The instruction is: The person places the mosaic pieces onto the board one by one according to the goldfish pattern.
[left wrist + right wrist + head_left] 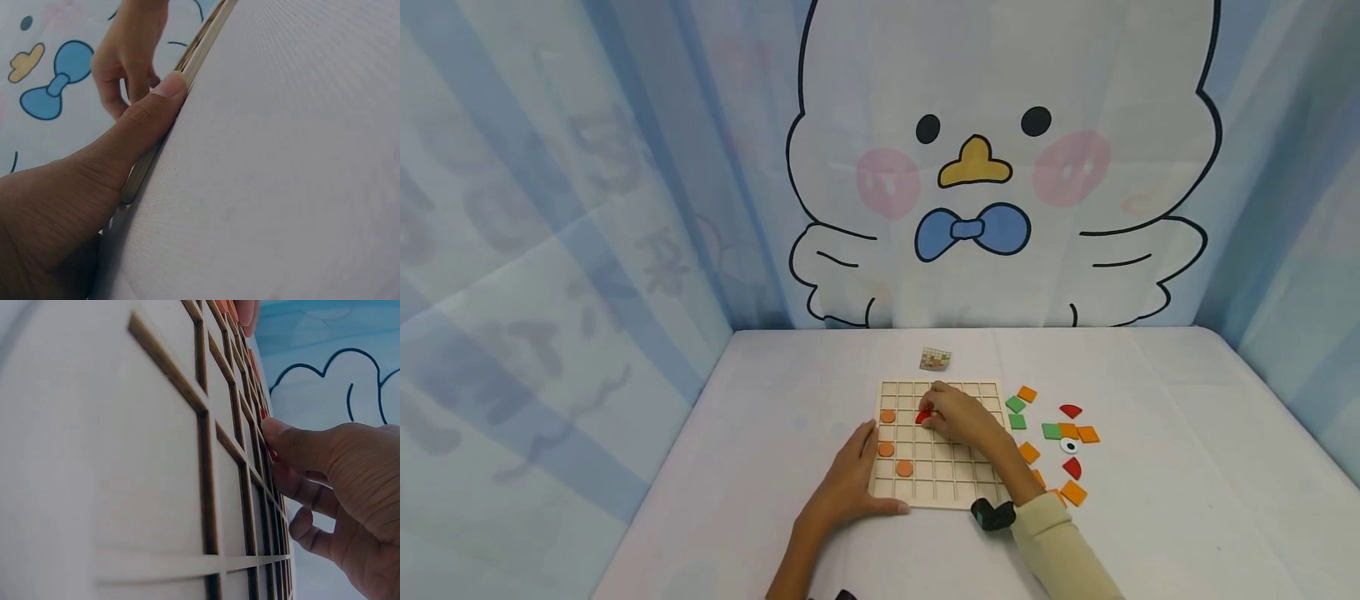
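A wooden grid board [936, 493] lies on the white table, with several orange discs [904, 469] in cells on its left side. My left hand [844, 479] braces the board's near left corner, straight fingers along the left side and thumb along the front edge. That thumb [147, 115] presses on the board's edge [203, 50] in the left wrist view. Reaching over the grid, my right hand [966, 419] pinches a red fan-shaped piece [922, 416] low at the upper middle cells. Thumb and fingers hide most of this piece [273, 454] in the right wrist view.
Right of the board lie loose orange squares [1074, 492], green squares [1051, 431], red fan pieces [1071, 411] and a white eye disc [1069, 446]. Behind the board is a small patterned card [936, 359]. A printed curtain [970, 283] hangs past the table's far edge.
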The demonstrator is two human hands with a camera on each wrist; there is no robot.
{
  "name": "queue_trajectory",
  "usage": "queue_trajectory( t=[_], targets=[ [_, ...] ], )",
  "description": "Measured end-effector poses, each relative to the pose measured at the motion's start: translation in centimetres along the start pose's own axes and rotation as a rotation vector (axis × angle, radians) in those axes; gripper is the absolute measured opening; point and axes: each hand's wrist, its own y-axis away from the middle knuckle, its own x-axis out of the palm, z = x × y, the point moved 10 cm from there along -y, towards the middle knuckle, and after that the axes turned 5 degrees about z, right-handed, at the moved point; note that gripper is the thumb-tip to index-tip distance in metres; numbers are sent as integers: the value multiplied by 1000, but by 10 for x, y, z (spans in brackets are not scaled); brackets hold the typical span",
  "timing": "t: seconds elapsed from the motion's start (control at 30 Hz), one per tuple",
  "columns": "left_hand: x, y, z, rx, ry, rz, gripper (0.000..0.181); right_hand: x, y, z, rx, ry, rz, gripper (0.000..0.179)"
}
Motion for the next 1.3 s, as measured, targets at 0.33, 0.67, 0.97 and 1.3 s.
queue_trajectory(
  t=[0.33,0.67,0.97,1.3],
  targets=[
    [0,0,-2,6,2,1,131,0,0,-1,-6,2,-6,17],
    [-2,0,-3,13,-4,-2,130,-2,0,1,-16,-1,-9,17],
    [-2,-1,-2,5,-3,-3,129,-2,0,0,-27,4,-10,19],
    [0,1,1,-9,4,-8,131,-4,4,-5,-6,-25,-10,23]
  ],
)
